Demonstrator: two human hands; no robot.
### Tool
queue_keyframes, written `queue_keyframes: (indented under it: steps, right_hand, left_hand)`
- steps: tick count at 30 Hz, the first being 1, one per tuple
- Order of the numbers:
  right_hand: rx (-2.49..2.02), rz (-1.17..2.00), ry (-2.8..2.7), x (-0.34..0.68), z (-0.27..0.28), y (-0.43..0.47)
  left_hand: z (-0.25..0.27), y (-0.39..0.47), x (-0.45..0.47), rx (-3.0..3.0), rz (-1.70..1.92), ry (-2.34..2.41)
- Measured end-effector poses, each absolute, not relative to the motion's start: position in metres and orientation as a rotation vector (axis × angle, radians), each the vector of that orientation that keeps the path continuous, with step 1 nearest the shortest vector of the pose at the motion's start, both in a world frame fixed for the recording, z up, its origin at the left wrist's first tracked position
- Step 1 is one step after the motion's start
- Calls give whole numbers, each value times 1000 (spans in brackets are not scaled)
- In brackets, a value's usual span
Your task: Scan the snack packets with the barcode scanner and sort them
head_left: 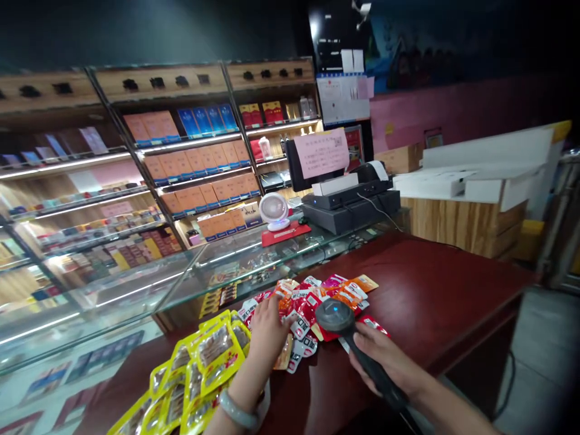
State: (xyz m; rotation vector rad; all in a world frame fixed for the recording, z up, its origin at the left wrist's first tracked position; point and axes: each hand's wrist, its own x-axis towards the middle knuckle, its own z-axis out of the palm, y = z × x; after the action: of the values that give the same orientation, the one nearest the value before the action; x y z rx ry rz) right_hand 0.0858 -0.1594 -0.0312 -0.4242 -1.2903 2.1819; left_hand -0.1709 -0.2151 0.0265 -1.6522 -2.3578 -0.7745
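My right hand (385,359) is wrapped around the handle of a black barcode scanner (335,315). The scanner's head, with a small blue light, hangs over a heap of snack packets (301,302) in red, white and orange. At the heap's left side, my left hand (267,323) reaches onto the packets, its thumb apart from its bent fingers. No packet clearly sits in its grasp, though the fingertips are partly hidden. Beside my left forearm lies a pile of yellow snack packets (215,350) with clear windows. Everything rests on a dark red wooden tabletop (430,290).
A glass display counter (181,284) runs along the table's far and left sides. On it stand a small white fan (274,211) and a black cash register (351,205) with a monitor (296,166). Stocked shelves (194,163) line the wall behind. A wooden cabinet (453,223) stands at right.
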Motion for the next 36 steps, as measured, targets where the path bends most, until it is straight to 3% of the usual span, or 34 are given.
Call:
queue_keyframes:
  steps: [14,25,28,36]
  right_hand:
    - [-655,1889,-1430,135,-28,-130]
    - [-752,1861,-1438,148,-31,-137]
    - [-744,1876,-1324,147,-29,-141]
    - [-674,1886,-1087,149,-29,-135]
  left_hand:
    - [30,-198,-111,-2113,-891,-2203]
    - [103,-172,-111,-2217,-1140,-1983]
    - [107,-157,-111,-2238,-968,-2128]
    - [68,-89,-89,-2225,-30,-2397]
